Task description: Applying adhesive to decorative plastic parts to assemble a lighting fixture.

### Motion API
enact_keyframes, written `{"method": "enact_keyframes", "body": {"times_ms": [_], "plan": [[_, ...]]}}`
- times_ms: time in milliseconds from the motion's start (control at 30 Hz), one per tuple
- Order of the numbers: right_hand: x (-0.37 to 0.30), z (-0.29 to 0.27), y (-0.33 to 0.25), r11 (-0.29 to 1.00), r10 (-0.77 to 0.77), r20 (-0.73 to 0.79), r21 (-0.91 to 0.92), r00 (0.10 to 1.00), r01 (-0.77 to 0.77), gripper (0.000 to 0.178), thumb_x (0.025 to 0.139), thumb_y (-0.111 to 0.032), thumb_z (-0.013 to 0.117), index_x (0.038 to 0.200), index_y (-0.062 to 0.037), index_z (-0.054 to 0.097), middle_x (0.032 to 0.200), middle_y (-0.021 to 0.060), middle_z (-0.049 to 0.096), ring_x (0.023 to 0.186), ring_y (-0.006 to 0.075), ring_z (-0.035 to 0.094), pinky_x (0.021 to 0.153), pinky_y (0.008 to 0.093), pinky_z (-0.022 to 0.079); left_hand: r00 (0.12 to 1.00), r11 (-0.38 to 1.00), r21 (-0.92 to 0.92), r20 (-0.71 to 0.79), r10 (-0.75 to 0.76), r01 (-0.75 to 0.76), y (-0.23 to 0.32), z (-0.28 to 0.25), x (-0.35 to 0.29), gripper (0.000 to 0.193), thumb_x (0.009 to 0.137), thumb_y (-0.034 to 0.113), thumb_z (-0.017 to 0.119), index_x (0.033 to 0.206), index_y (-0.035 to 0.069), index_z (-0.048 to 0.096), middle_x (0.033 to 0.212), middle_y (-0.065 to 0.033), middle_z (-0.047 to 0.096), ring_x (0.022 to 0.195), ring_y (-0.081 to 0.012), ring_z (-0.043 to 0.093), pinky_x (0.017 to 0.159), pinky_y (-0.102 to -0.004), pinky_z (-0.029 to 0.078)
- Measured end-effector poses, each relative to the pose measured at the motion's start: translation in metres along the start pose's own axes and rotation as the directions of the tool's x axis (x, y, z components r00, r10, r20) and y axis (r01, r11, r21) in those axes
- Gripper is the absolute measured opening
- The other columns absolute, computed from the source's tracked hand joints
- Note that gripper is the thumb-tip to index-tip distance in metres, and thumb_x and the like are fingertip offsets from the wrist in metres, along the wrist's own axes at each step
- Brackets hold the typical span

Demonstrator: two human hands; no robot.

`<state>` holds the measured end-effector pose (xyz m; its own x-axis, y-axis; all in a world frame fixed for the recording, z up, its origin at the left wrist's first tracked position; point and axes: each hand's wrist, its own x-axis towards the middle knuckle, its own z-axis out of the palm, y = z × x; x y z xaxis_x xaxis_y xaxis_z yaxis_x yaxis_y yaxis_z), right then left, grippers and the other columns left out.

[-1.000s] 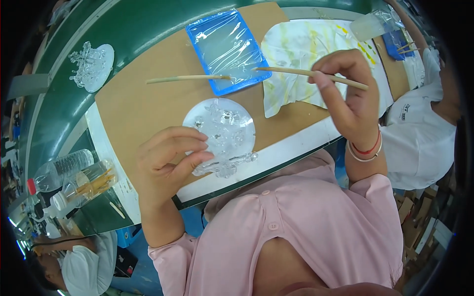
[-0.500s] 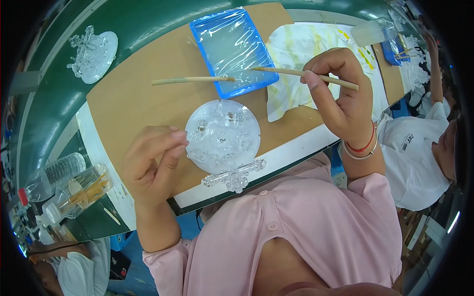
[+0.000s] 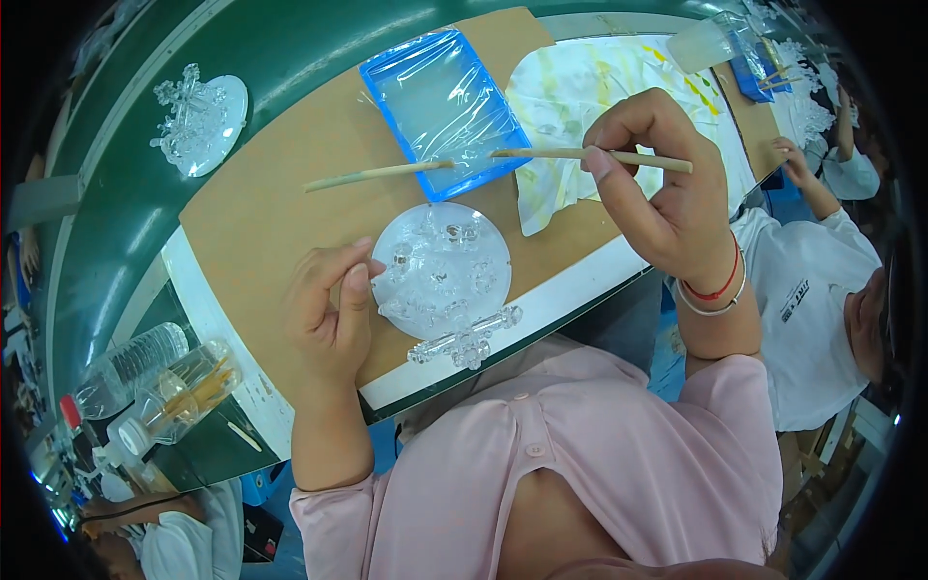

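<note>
Left hand (image 3: 329,314) rests on the brown cardboard sheet (image 3: 261,208), its fingers curled and the thumb and fingertips touching the left rim of a clear round disc (image 3: 440,271); it steadies the disc rather than closing around it. Clear glass-like ornaments stand on the disc, and a clear snowflake-shaped piece (image 3: 464,340) lies at its near edge, just over the white strip along the table (image 3: 126,222). Right hand (image 3: 667,193) is closed around a thin wooden stick (image 3: 580,155), pinched between thumb and fingers, held nearly level above the table. The stick's far end reaches over the near edge of a blue tray (image 3: 440,106) lined with clear film. A second wooden stick (image 3: 377,174) lies with one end at the tray's near edge and the other out over the cardboard to the left. Right of the tray lies a white paper sheet (image 3: 580,87) stained yellow and green. Far left on the green table top sits another clear disc with a snowflake ornament (image 3: 198,121). At the lower left stand a clear plastic bottle (image 3: 126,367) and a jar of sticks (image 3: 184,391). Another person in a white shirt (image 3: 822,290) sits to the right.
</note>
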<state>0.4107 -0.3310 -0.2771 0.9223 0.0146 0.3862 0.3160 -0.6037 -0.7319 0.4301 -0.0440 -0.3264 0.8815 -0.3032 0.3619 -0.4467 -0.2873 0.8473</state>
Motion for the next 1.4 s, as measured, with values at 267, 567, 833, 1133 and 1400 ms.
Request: {"method": "enact_keyframes", "body": {"times_ms": [267, 567, 833, 1133, 1400], "plan": [[-0.005, -0.011, -0.001, 1.0, 0.013, 0.081, -0.007, 0.997, -0.013, 0.003, 0.086, -0.003, 0.055, 0.087, -0.0005, 0.054, 0.076, 0.0047, 0.057, 0.066, 0.0091, 0.05, 0.062, 0.0223, 0.04, 0.998, 0.998, 0.005, -0.007, -0.064, 0.064, 0.004, 0.001, 0.003, 0.012, 0.086, 0.005, 0.062, 0.094, -0.001, 0.066, 0.084, -0.0103, 0.065, 0.076, -0.0183, 0.061, 0.07, -0.0275, 0.047], [-0.017, -0.007, 0.019, 0.95, -0.137, -0.198, 0.251, 0.97, 0.186, 0.005, 0.09, 0.0, 0.051, 0.094, 0.003, 0.052, 0.082, 0.0136, 0.061, 0.074, 0.0163, 0.059, 0.072, 0.025, 0.045, 0.994, 0.991, -0.095, 0.054, -0.094, 0.099, -0.003, -0.004, 0.009, 0.015, 0.087, 0.01, 0.061, 0.095, -0.002, 0.066, 0.092, -0.0099, 0.061, 0.085, -0.0168, 0.057, 0.078, -0.0272, 0.043], [-0.076, -0.012, 0.021, 0.953, -0.129, -0.147, 0.256, 0.981, 0.164, 0.005, 0.093, -0.013, 0.046, 0.092, -0.0081, 0.044, 0.074, 0.0151, 0.061, 0.058, 0.0132, 0.045, 0.068, 0.0346, 0.035, 0.972, 0.971, -0.231, 0.234, -0.001, 0.057, -0.008, -0.018, 0.013, 0.034, 0.078, 0.029, 0.07, 0.093, -0.001, 0.067, 0.09, -0.0114, 0.056, 0.085, -0.0197, 0.054, 0.077, -0.0309, 0.042], [-0.073, 0.004, 0.025, 0.973, -0.092, 0.063, 0.219, 0.994, 0.076, 0.009, 0.088, -0.008, 0.05, 0.092, -0.0086, 0.042, 0.077, 0.0116, 0.063, 0.062, 0.0136, 0.041, 0.077, 0.038, 0.033, 0.949, 0.982, -0.183, 0.314, 0.006, 0.054, -0.01, -0.019, 0.012, 0.043, 0.067, 0.035, 0.079, 0.088, 0.0, 0.067, 0.083, -0.0105, 0.058, 0.084, -0.0237, 0.053, 0.08, -0.0369, 0.043], [-0.066, 0.002, 0.024, 0.97, -0.111, 0.193, 0.233, 0.975, 0.065, 0.014, 0.084, -0.004, 0.051, 0.095, -0.0085, 0.042, 0.079, 0.0116, 0.064, 0.06, 0.0142, 0.041, 0.08, 0.0385, 0.032, 0.957, 0.978, -0.192, 0.29, -0.016, 0.075, -0.012, -0.021, 0.01, 0.052, 0.065, 0.043, 0.079, 0.091, 0.0, 0.065, 0.083, -0.0105, 0.057, 0.082, -0.0231, 0.053, 0.081, -0.0393, 0.043]]}}
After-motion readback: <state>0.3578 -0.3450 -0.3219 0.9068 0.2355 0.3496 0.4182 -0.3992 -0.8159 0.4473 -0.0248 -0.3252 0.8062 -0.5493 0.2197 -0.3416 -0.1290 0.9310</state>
